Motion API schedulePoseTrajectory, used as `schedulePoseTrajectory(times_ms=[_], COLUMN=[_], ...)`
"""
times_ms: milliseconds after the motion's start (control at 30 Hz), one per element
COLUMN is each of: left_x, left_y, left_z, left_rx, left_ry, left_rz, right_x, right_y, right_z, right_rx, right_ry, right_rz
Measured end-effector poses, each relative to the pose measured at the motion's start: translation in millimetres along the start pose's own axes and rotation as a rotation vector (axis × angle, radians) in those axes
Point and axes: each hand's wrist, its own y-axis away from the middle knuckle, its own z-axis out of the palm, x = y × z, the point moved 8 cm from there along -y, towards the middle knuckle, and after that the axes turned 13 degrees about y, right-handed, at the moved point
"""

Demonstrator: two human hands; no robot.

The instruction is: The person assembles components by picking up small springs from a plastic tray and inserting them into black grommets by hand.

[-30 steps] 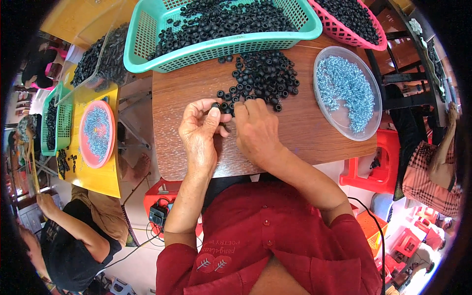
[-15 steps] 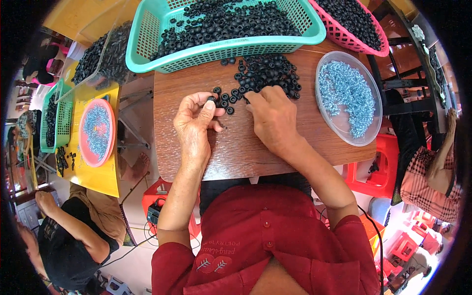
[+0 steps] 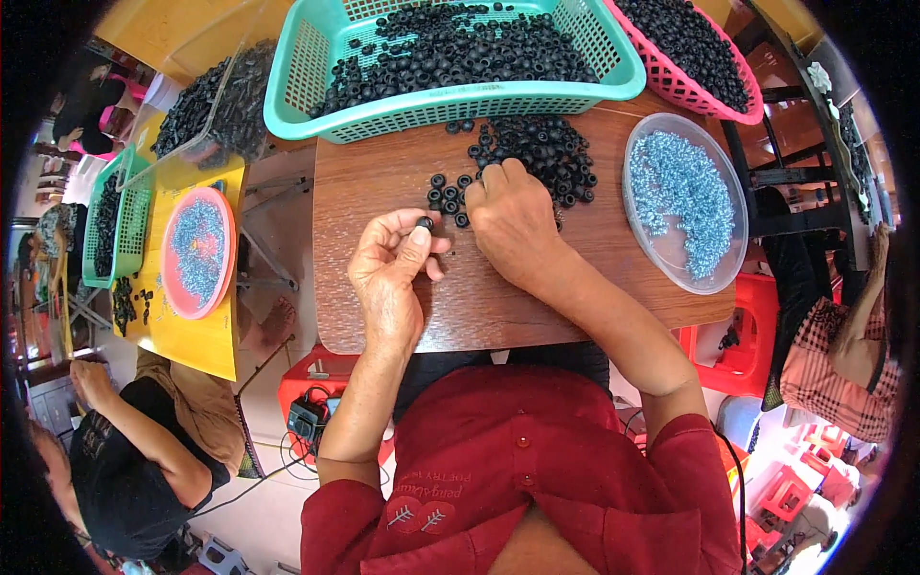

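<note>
My left hand pinches a small black cap-like part with a round hole, between thumb and index finger; the other fingers curl below it. Close by on its right, my right hand is closed with its back up, at the near left edge of a pile of similar black parts. Its fingertips are mostly hidden, so what they hold does not show. Several loose black parts lie between the two hands on the brown wooden table.
A green basket of black parts stands at the far edge, a pink basket beside it. Right of the pile sits a clear round tray of blue beads. At left, a yellow table bears a pink plate. One person sits there.
The whole view has shifted slightly. My right hand has moved left along the pile, closer to my left hand. My left hand has come slightly nearer to me, still pinching the black part.
</note>
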Motion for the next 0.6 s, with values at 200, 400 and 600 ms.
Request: schedulePoseTrajectory(times_ms=[200, 400, 600], left_x=[-7, -19, -29], left_y=[12, 20, 28], left_z=[14, 23, 42], left_rx=[-0.053, -0.097, -0.168], left_ry=[0.025, 0.077, 0.151], left_rz=[-0.055, -0.143, -0.23], right_x=[19, 43, 40], right_y=[14, 38, 57], right_z=[-13, -19, -26], right_rx=[0.138, -0.071, -0.166], right_ry=[-0.245, -0.818, -1.391], right_rz=[0.128, 0.444, 0.644])
